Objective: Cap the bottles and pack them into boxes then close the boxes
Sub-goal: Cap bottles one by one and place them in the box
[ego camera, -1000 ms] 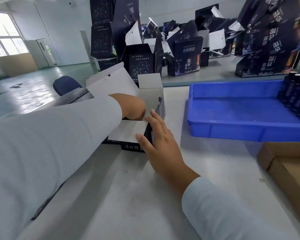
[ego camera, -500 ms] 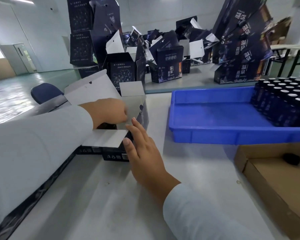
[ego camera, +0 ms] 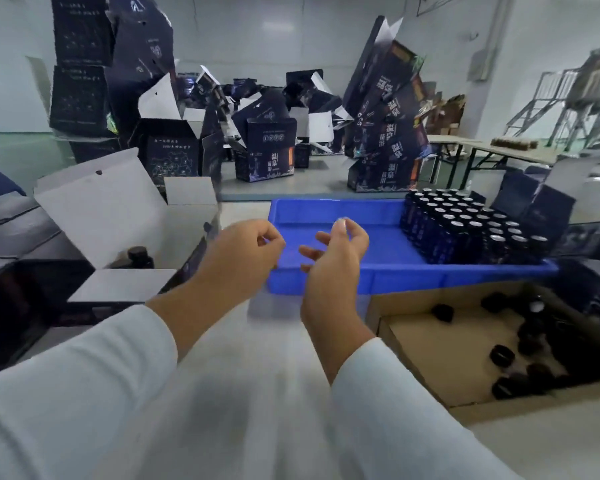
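Nearest: white sleeves over pale counter (ego camera: 257, 393), bare strip running fwd between forearms.

Both hands raised mid-frame, apart from each other, nothing held. Left hand (ego camera: 243, 258) fingers loosely curled, hanging over near-left corner of blue tray (ego camera: 326, 282). Right hand (ego camera: 333, 261) loosely curled too, thumb and forefinger near each other, palm turned inward; small gap between the two hands.

Left: open box (ego camera: 125, 271), flaps up and out, one dark bottle (ego camera: 140, 256) seen inside; near flap lies flat toward counter edge.

Right: cardboard tray (ego camera: 430, 368) w/ loose black caps (ego camera: 501, 355) scattered in it; its near-left wall just beside right forearm.

Blue tray: left two-thirds bare floor, uncapped bottles (ego camera: 471, 226) packed tight at right end.

Far: stacked dark boxes (ego camera: 385, 133) leaning on far counter; motion blur throughout.
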